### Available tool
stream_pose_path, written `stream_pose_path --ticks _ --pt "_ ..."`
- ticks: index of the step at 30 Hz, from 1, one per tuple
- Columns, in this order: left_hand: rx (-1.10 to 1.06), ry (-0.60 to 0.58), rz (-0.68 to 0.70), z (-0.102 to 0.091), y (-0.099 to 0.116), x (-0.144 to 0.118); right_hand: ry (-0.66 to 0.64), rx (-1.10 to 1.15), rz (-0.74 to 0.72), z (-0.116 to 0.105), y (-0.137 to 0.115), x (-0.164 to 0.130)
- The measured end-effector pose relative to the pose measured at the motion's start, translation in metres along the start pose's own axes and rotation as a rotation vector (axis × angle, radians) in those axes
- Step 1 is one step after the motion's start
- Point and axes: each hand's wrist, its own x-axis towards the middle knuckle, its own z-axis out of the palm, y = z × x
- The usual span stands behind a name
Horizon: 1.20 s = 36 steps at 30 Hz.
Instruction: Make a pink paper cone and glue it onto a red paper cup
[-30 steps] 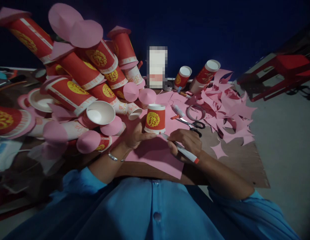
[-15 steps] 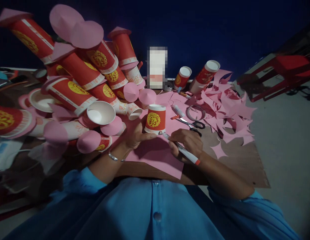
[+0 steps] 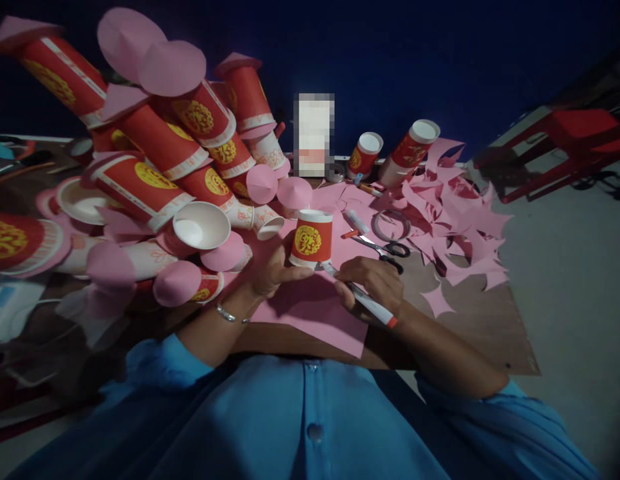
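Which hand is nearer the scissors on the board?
Right. The right hand, gripping a marker, sits just below the scissors, nearly touching the handles. The left hand is farther off, holding the upside-down red cup between them.

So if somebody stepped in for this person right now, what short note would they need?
Left hand: steadies an upturned red paper cup on the pink paper sheet.
Right hand: grip shut on a marker pen, tip at the cup's rim on the sheet.
Nearby: scissors, a tape roll, pink offcuts to the right; a pile of cups capped with pink paper to the left.
Done: many cups capped.
Left, it seems: finish the outline round this cup; no line shows on the sheet yet.
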Motion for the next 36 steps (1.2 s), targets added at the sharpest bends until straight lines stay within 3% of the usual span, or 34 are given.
stream_pose_path --ticks 12,27,36 --pt "0.01 0.007 -0.018 0.0016 0.0015 -0.0014 0.033 -0.064 0.045 0.0003 -0.0004 -0.0024" --pt "-0.026 0.035 -0.018 -0.0014 -0.0024 -0.0003 0.028 -0.041 -0.008 -0.001 -0.001 0.0009" --pt "-0.005 0.001 -0.004 -0.0006 -0.0012 0.0001 -0.023 -0.049 -0.013 -0.0023 -0.0014 0.0015"
